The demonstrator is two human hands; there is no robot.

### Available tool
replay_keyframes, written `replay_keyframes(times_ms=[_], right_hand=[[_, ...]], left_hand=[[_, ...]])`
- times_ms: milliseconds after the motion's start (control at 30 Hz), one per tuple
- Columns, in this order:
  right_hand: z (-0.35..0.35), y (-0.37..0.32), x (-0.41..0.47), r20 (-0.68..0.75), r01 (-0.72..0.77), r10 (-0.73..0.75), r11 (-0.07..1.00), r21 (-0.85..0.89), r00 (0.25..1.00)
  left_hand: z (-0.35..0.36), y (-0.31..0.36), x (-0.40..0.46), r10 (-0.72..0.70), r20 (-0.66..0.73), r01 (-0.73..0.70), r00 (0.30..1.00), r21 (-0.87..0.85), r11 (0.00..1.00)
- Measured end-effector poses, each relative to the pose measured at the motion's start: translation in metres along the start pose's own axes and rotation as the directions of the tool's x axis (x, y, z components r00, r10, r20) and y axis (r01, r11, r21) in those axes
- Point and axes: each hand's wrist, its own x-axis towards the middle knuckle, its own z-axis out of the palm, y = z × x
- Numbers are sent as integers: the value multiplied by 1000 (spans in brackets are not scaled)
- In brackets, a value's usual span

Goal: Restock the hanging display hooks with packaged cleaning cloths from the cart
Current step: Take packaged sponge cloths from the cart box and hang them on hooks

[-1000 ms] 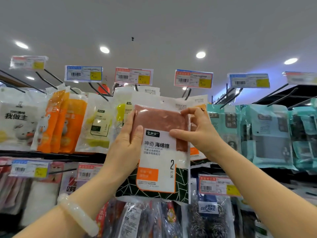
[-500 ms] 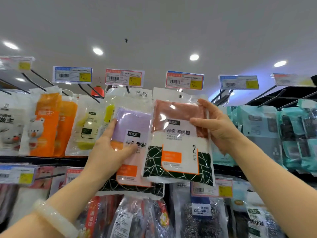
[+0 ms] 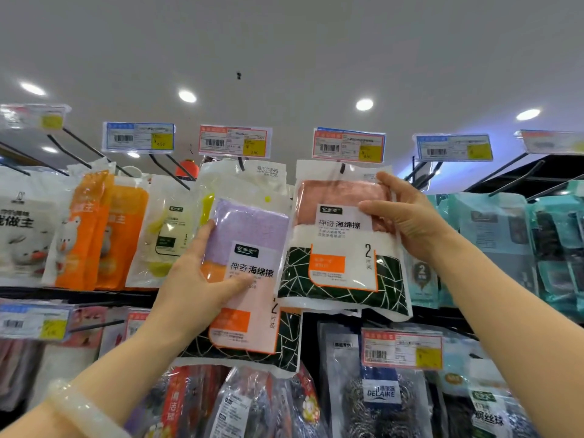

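My right hand (image 3: 407, 216) grips the right edge of a cloth pack with a brown-pink cloth (image 3: 341, 241). The pack's top hole sits at the tip of a black display hook (image 3: 342, 168) under a red price tag (image 3: 349, 145). My left hand (image 3: 196, 279) holds a second pack with a purple and orange cloth (image 3: 249, 279) lower and to the left, thumb across its front. Behind the purple pack hangs a white pack on the neighbouring hook (image 3: 241, 162).
Orange packs (image 3: 104, 232) and yellow-green packs (image 3: 167, 232) hang to the left, teal packs (image 3: 505, 241) to the right. Below hang steel scourer bags (image 3: 379, 396) and a lower price tag (image 3: 401, 347). Black hook rods with tags jut out along the top row.
The two packs, held together a second ago, are now apart: my right hand has carried the brown-pink pack up and right to the hook, while my left hand keeps the purple one low.
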Motion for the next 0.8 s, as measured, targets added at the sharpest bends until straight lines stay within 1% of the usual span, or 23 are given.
replay_keyframes(times_ms=[167, 300, 400, 500, 567, 633, 667, 700, 733, 767, 800], right_hand=[[-5, 9, 9, 12, -61, 62, 998, -33, 998], [-13, 23, 22, -8, -118, 118, 983, -139, 993], [-10, 37, 32, -81, -87, 66, 949, -303, 995], [-3, 49, 41, -147, -88, 29, 907, -411, 989], [1, 53, 44, -192, -119, 7, 806, -579, 981], [5, 52, 40, -231, -168, -15, 640, -750, 973], [8, 50, 36, -245, -171, -58, 565, -807, 968], [12, 48, 30, -247, -137, -138, 539, -831, 959], [16, 44, 23, -226, -58, -235, 560, -826, 945], [21, 40, 15, -187, 47, -309, 618, -785, 933], [26, 35, 6, -136, 139, -323, 698, -702, 937]], left_hand=[[-6, -3, 1, -30, -4, 30, 1000, -3, 1000], [-19, -5, 0, -36, -28, 37, 999, 34, 999], [-35, -7, -1, 14, -89, -9, 996, 56, 998], [-41, -8, -3, 23, -107, -21, 994, 21, 1000], [-39, -7, -6, 28, -103, -27, 994, 11, 1000], [-35, -5, -8, 26, -89, -26, 996, 3, 1000], [-31, -4, -8, 25, -77, -26, 997, -8, 1000], [-28, -2, -9, 26, -66, -27, 997, -22, 999], [-24, 0, -10, 28, -57, -30, 998, -35, 999], [-19, 2, -10, 33, -49, -35, 998, -47, 998], [-13, 4, -11, 37, -39, -39, 999, -61, 997]])
